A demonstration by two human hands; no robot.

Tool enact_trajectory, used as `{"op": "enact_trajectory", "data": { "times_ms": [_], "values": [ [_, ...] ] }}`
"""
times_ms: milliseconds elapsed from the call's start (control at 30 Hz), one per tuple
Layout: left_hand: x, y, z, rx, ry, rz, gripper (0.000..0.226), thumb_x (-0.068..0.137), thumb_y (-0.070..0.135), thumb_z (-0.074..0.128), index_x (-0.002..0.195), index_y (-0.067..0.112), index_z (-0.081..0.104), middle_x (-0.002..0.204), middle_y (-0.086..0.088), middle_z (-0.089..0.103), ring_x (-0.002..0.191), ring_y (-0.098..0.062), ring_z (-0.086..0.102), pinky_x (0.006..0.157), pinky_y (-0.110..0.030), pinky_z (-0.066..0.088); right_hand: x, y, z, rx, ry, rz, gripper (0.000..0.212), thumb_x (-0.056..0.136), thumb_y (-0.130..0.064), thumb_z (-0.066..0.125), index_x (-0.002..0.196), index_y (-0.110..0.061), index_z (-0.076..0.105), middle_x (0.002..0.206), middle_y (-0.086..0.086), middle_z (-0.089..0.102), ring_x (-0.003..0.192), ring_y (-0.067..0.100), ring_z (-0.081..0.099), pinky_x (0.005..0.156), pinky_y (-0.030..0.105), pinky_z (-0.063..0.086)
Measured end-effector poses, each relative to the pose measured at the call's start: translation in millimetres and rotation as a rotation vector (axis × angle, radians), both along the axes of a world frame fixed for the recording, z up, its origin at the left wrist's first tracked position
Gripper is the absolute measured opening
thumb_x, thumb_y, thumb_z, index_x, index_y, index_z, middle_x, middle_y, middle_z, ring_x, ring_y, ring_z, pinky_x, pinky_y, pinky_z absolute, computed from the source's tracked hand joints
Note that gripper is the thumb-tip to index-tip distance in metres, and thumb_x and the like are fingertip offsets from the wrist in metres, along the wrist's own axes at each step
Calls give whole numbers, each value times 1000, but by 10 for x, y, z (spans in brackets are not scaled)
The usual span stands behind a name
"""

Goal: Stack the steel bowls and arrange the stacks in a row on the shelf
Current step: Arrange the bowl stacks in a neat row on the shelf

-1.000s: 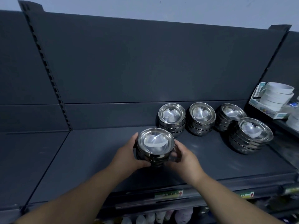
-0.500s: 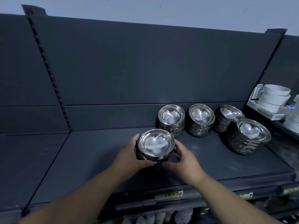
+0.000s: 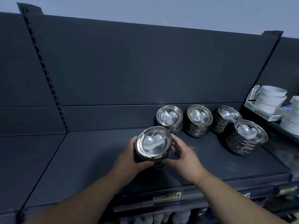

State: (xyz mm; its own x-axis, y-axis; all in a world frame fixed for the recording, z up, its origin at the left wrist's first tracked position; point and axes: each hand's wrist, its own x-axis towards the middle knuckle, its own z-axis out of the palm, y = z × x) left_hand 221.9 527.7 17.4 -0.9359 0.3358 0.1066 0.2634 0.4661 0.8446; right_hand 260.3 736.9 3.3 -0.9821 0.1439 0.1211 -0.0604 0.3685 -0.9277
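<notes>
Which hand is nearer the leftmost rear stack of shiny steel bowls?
Right. The right hand lies in front of that rear stack; the left hand is beyond the held bowl stack.

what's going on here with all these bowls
A person holds a stack of steel bowls at the shelf. Whether it rests on the shelf is unclear. The left hand grips its side, and the right hand cups the other side with fairly straight fingers. Three more stacks form a back row, and a front stack stands at the right.
</notes>
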Motion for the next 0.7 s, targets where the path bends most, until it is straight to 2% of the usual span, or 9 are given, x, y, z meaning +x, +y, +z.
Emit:
{"op": "enact_trajectory", "data": {
  "times_ms": [100, 167, 233, 300, 433, 700],
  "values": [
    [-4, -8, -81, -22, 17, 8, 79, 62, 32, 87, 111, 55, 30, 116, 31, 46, 117, 0, 45, 83, -7, 32, 28, -4, -36, 20, -5, 13, 93, 67, 2, 83, 144, -26, 40, 129, -23, 57, 126, -3, 51, 110, 28, 41],
    [-23, -14, -97, -24, 10, 4, 85, 61, 33, 88, 120, 51, 30, 122, 28, 46, 122, -2, 43, 87, -7, 32, 27, -7, -40, 21, -13, 7, 94, 66, -1, 85, 143, -29, 40, 127, -24, 58, 124, -5, 52, 104, 18, 42],
    [-47, -13, -77, -35, 4, -1, 102, 59, 38, 88, 140, 37, 27, 139, 17, 42, 132, -6, 37, 101, -17, 33, 26, -16, -11, 12, -12, -6, 96, 63, -5, 88, 142, -32, 40, 124, -27, 57, 118, -14, 52, 93, 4, 42],
    [-55, -5, -21, -37, -4, -7, 115, 59, 42, 87, 149, 27, 18, 149, 11, 34, 137, -8, 32, 107, -22, 28, 19, -23, 20, -3, -3, -21, 98, 60, -12, 91, 139, -37, 38, 122, -31, 54, 111, -23, 50, 88, -1, 40],
    [-76, 38, 41, -46, 24, -38, 110, 62, 40, 86, 149, 27, 21, 151, 10, 34, 135, -6, 33, 102, -17, 26, 16, -36, 87, -28, 17, -33, 91, 63, -23, 90, 139, -35, 41, 123, -28, 56, 112, -19, 52, 92, 4, 40],
    [-90, 9, 102, -13, -9, -62, 112, 61, 31, 88, 150, 27, 20, 146, 11, 40, 122, 4, 34, 97, -13, 27, 6, -39, 39, -62, 17, -26, 71, 72, -15, 84, 130, -32, 47, 123, -22, 59, 111, -20, 52, 89, -2, 38]
  ]
}}
